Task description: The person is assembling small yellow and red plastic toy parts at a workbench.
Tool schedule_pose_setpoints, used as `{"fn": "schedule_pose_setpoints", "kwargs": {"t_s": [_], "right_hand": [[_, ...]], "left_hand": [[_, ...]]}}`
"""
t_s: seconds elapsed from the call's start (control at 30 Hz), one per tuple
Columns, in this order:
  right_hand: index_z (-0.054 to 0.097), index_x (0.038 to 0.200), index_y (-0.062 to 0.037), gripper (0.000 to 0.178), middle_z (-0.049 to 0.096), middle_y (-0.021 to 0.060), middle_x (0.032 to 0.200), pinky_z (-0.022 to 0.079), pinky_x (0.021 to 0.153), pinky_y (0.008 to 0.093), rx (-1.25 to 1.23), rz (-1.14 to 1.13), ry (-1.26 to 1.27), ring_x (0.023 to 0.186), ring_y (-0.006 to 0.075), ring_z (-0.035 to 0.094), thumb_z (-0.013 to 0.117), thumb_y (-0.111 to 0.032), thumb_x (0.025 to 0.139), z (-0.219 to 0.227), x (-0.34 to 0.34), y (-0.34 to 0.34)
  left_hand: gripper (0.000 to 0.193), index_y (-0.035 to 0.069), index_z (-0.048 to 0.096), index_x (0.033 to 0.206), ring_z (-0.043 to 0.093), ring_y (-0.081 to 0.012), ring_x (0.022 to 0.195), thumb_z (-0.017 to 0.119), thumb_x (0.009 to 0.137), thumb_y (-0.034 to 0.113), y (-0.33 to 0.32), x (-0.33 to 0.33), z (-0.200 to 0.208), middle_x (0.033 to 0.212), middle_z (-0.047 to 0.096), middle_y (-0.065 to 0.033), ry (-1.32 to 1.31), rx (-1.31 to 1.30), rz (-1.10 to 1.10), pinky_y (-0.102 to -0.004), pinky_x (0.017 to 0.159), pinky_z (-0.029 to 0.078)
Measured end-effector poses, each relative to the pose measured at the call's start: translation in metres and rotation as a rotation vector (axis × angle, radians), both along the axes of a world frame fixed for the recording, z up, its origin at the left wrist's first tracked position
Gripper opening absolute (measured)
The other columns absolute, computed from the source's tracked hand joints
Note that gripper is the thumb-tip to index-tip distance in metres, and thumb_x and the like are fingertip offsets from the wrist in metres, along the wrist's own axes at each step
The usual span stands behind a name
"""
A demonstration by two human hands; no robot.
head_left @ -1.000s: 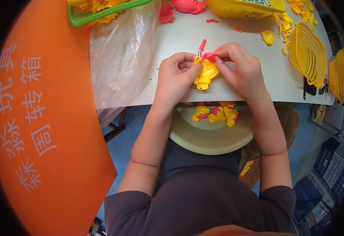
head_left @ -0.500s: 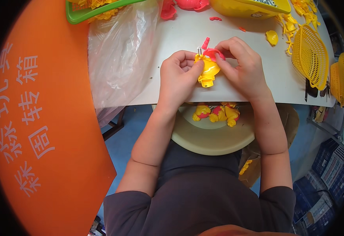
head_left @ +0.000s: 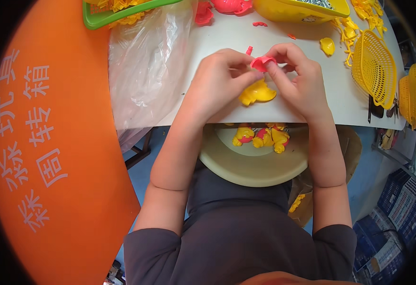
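Above the white table's front part, a small pink curved plastic piece [head_left: 264, 63] is pinched between my two hands. My right hand [head_left: 299, 80] grips it with thumb and forefinger. The closed fingertips of my left hand [head_left: 223, 80] meet its left edge. Just below the fingers lies a glossy yellow moulded plastic piece [head_left: 258, 93], its upper part covered by my left thumb. Beyond my left fingertips a thin pink piece [head_left: 249, 50] rests on the table.
Under the table edge a cream basin [head_left: 250, 178] holds several yellow-and-pink toys. A clear plastic bag [head_left: 148, 71] and an orange panel [head_left: 75, 156] are at left. Yellow bins [head_left: 288, 12], yellow baskets [head_left: 374, 71] and loose yellow parts [head_left: 327, 46] stand far and right.
The yellow piece has left my fingers' pinch and now lies lower, turned on its side, its metal pin out of sight. Both hands have closed on the pink piece, the left wrist higher.
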State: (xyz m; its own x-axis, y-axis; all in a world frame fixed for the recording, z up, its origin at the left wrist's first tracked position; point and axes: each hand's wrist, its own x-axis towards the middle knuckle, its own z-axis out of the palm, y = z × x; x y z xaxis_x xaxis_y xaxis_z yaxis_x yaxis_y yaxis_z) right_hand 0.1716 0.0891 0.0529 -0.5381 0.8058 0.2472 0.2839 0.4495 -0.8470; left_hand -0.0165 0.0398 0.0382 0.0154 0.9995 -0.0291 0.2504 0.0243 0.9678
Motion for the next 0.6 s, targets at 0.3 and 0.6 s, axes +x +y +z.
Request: {"fn": "schedule_pose_setpoints", "kwargs": {"t_s": [0.3, 0.6], "right_hand": [[0.064, 0.101, -0.0026, 0.012, 0.071, 0.0037, 0.091, 0.046, 0.06, 0.0223, 0.093, -0.109, -0.107, 0.079, 0.0109, 0.067, 0.066, -0.006, 0.09, -0.006, 0.004, 0.003], [0.065, 0.096, -0.0035, 0.017, 0.066, 0.009, 0.084, 0.052, 0.064, 0.0335, 0.421, 0.089, -0.114, 0.076, 0.0243, 0.065, 0.071, 0.001, 0.081, -0.011, -0.004, 0.011]], "left_hand": [[0.064, -0.002, 0.047, 0.133, 0.066, -0.0221, 0.079, 0.079, 0.082, 0.019, -0.055, 0.037, 0.011, 0.109, 0.056, -0.0197, 0.396, -0.037, 0.215, -0.0346, 0.068, 0.055], [0.031, -0.009, 0.06, 0.116, 0.062, -0.0073, 0.071, 0.067, 0.088, 0.004, -0.023, 0.003, -0.01, 0.091, 0.069, -0.0084, -0.283, -0.22, 0.171, -0.0227, 0.067, 0.053]]}}
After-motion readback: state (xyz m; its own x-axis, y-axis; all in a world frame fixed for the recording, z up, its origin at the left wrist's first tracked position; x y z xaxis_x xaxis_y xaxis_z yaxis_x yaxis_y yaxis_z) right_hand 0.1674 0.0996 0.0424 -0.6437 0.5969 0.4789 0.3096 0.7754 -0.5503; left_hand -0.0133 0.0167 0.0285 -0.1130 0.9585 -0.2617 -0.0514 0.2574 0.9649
